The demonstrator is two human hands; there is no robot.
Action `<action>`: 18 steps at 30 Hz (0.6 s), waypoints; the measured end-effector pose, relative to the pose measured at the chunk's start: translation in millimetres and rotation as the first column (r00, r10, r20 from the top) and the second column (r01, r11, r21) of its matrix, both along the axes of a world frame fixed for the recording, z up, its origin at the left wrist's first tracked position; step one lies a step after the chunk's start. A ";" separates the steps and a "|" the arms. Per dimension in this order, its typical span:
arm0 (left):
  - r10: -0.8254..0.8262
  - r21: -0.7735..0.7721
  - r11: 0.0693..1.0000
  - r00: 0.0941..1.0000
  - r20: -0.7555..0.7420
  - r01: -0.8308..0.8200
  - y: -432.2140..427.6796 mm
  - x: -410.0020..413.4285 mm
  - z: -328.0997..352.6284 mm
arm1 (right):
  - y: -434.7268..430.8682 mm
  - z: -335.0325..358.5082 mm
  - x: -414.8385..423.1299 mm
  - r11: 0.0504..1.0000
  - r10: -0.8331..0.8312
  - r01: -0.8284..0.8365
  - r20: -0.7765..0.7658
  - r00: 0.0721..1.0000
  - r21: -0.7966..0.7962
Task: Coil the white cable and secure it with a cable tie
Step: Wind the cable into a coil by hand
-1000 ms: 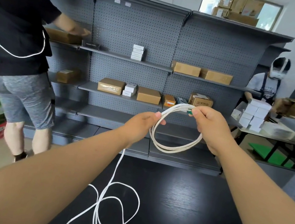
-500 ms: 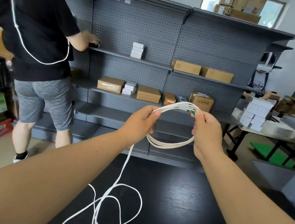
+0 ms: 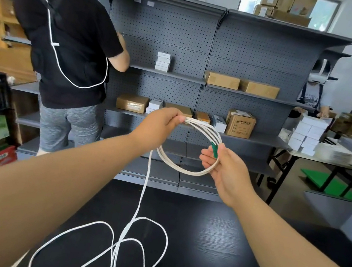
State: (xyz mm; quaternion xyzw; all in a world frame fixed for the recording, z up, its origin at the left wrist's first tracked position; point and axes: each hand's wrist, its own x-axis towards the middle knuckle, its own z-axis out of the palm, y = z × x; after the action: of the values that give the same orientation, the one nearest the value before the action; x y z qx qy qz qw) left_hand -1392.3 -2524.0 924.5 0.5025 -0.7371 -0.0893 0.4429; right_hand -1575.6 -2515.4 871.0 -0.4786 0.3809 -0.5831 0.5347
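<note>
**Light, springy cable: grip the bundle, not the plug**

The white cable point(image 3: 187, 173) is partly coiled. About 4 turns hang in the air between the hands, over the far edge of the black table point(image 3: 232, 247). A single strand drops from the left hand point(image 3: 160, 126) to loose, crossing loops on the near part of the table.

The left hand's fingers are curled round the bunched strands at the coil's upper left. The right hand point(image 3: 226, 168) pinches the coil's right side, thumb on the green plug point(image 3: 214, 150), its other fingers partly spread behind the strands.

The cable looks thin, light and limp but slightly springy, so the turns would likely fan apart if released. The best hold is probably on the gathered turns. The crossed loops may snag. No cable tie is visible.
</note>
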 end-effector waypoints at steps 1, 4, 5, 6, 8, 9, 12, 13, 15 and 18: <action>0.001 -0.002 1.000 1.000 0.010 -0.001 -1.0 0.5 1.2 | -0.8 0.3 -0.4 1.000 0.029 -0.029 -0.010 1.000 0.001; -0.003 0.018 1.000 0.999 0.038 0.003 -4.0 1.8 1.7 | -6.9 -0.8 -2.2 0.999 0.004 -0.016 -0.276 0.961 -0.042; -0.003 0.028 1.000 0.999 0.052 0.001 -4.4 2.1 0.8 | -9.1 -0.5 -3.1 0.996 -0.045 0.012 -0.398 0.916 -0.084; -0.005 0.033 0.999 0.998 0.069 0.002 -4.6 2.3 -0.2 | -10.4 1.1 -3.9 0.990 -0.093 0.029 -0.497 0.863 -0.135; -0.019 0.044 0.999 0.993 0.118 0.014 -5.6 1.4 -3.3 | -11.8 8.1 -3.2 0.972 -0.167 0.025 -0.616 0.770 -0.232; -0.028 0.050 0.999 0.989 0.143 0.021 -6.0 0.5 -5.1 | -11.2 12.6 -1.5 0.964 -0.185 0.005 -0.655 0.732 -0.266; -0.053 0.049 0.998 0.983 0.178 0.045 -6.9 -3.5 -10.5 | -8.7 24.7 5.3 0.967 -0.100 -0.079 -0.650 0.753 -0.241; -0.056 0.041 0.998 0.982 0.181 0.049 -6.6 -4.9 -11.6 | -8.9 26.2 7.1 0.974 -0.036 -0.111 -0.621 0.783 -0.196; -0.061 0.030 0.998 0.983 0.175 0.057 -5.7 -7.0 -13.7 | -11.1 27.4 8.3 0.982 0.022 -0.134 -0.631 0.776 -0.131; -0.073 0.026 0.997 0.982 0.172 0.070 -7.0 -7.3 -17.3 | -12.1 28.4 6.7 0.977 -0.012 -0.149 -0.743 0.669 -0.151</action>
State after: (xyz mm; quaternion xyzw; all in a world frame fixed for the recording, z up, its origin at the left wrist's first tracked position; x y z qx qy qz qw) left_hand -1399.6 -2531.1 907.2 0.4858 -0.7895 -0.0683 0.3688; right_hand -1568.9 -2527.5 899.4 -0.7384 0.4863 -0.3535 0.3055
